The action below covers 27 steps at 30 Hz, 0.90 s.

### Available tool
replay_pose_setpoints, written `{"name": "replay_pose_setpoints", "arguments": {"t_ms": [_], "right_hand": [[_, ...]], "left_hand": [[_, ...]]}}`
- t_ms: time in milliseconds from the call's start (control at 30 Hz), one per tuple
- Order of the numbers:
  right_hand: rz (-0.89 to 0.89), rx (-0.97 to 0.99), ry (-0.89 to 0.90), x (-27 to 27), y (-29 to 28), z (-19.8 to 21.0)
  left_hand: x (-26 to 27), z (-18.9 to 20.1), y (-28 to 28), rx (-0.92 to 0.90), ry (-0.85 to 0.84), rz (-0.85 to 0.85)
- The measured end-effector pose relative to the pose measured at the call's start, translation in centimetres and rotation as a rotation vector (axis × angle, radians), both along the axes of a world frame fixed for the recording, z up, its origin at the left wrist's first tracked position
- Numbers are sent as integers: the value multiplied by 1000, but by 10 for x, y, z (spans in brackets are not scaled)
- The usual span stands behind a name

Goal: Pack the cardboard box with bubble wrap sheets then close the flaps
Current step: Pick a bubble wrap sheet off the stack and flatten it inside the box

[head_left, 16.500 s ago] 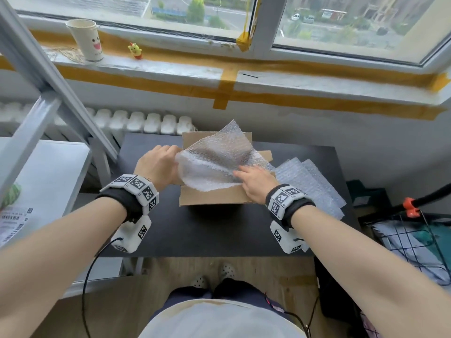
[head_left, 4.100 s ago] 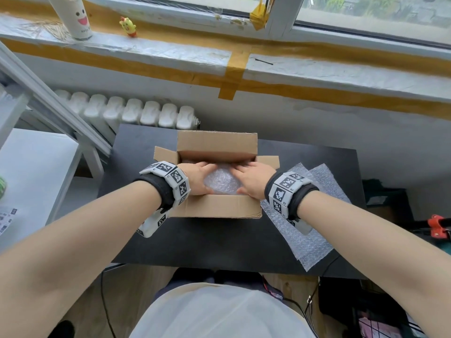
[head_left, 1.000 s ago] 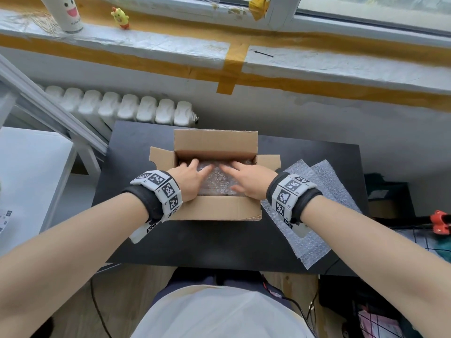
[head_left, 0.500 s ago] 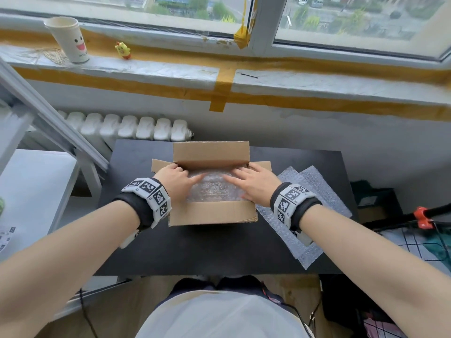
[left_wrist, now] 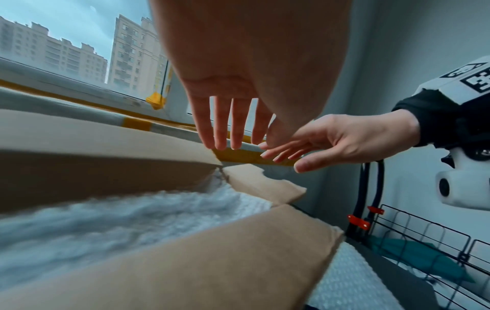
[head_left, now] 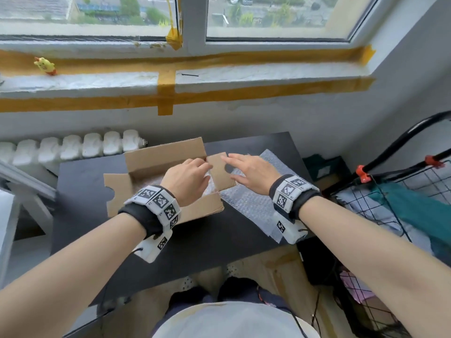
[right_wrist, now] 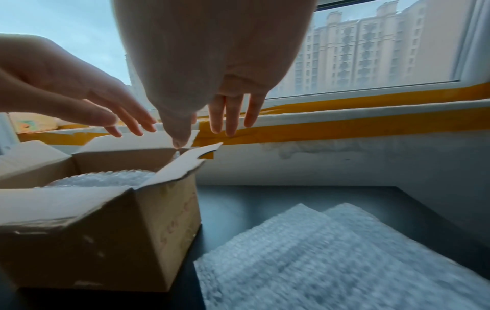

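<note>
**Cardboard flaps waiting, wrap already bedded in**

Cardboard is stiff along its panels but bends freely at the creases, so the cardboard box is likely best handled at the free edge of each flap rather than near the fold. The bubble wrap sheets lying inside, just below both sets of fingertips, are light, soft and springy — they may be pushing back up against any flap lowered on them.

Both hands are hovering over the box's right end with straight, slightly spread fingers, holding nothing. The left hand is reaching across the opening, its fingertips just above the far flap's corner. The right hand is sitting just beside the small notched side flap, which is standing tilted between the two hands; whether the thumb is touching it cannot be told. More loose sheets are lying on the bench under the right wrist.
</note>
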State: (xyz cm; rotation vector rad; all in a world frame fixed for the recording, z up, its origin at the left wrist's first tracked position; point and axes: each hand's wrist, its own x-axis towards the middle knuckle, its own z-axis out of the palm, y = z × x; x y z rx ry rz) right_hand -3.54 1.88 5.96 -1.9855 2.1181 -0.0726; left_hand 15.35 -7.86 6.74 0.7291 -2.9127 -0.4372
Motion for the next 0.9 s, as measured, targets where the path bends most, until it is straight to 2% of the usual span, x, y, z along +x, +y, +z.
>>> {"name": "replay_pose_setpoints", "arguments": {"t_ms": [167,300,567,700,900], "right_hand": [[-103,52,-17,-49,43,-10],[-75,102,-13,-87,68,-22],[147,305,15,-146,78,-83],[255,312,18,-157,75,-110],[294,301,-30,-169,57,-126]], "left_hand": [[-44,-7,32,-37,82,-111],[-82,-23,62,-27,94,-75],[-128,-90,118,168,-154,234],[-137,-115,135,234,-231,348],[-147,-130,139,261,-414,435]]}}
